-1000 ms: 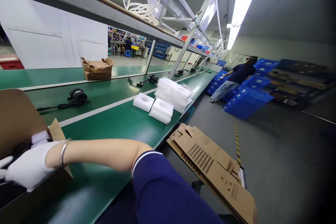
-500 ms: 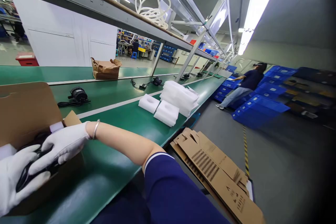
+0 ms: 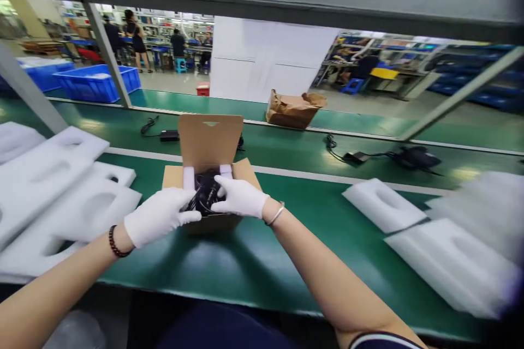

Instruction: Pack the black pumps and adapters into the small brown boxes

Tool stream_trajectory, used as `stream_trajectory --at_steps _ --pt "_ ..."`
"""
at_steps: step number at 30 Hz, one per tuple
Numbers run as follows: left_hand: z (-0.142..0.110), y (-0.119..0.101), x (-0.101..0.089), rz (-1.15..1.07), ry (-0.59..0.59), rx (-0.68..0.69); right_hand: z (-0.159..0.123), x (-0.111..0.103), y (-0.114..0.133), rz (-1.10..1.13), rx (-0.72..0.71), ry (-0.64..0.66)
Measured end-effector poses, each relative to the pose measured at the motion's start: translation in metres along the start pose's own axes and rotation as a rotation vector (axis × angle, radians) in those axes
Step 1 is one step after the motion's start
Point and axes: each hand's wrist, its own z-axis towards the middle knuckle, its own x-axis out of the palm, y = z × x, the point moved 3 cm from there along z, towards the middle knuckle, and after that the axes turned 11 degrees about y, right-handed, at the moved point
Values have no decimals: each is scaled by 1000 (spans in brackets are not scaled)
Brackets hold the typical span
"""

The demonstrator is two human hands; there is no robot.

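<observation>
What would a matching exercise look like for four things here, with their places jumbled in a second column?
Things:
1. Black cables
2. Brown paper bag
3. Blue bins
4. Silver bangle

Places:
A. Far side, left of the open box
B. Around the right hand's wrist
C. Inside the open box
D. Far side, right of the open box

Pairs: 1-C, 2-D, 3-A, 4-B

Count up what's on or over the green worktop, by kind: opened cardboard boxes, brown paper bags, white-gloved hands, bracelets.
Opened cardboard box: 1
Brown paper bag: 1
White-gloved hands: 2
Bracelets: 2
Total: 6
</observation>
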Motion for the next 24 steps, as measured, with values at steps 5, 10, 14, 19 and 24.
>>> stream_trajectory --at_steps 5,10,14,19,24 --pt "18 -6 -5 -29 -43 -54 -3 4 11 -127 31 36" --pt "60 -19 -7 257 139 53 1 -2 6 -165 68 45" --pt "73 -28 -5 303 267 102 0 -5 -5 71 45 -5" --pt "80 -46 1 345 281 149 -7 5 3 -177 90 -177" --pt "52 -41 -6 296 257 255 -6 9 9 -417 -48 -136"
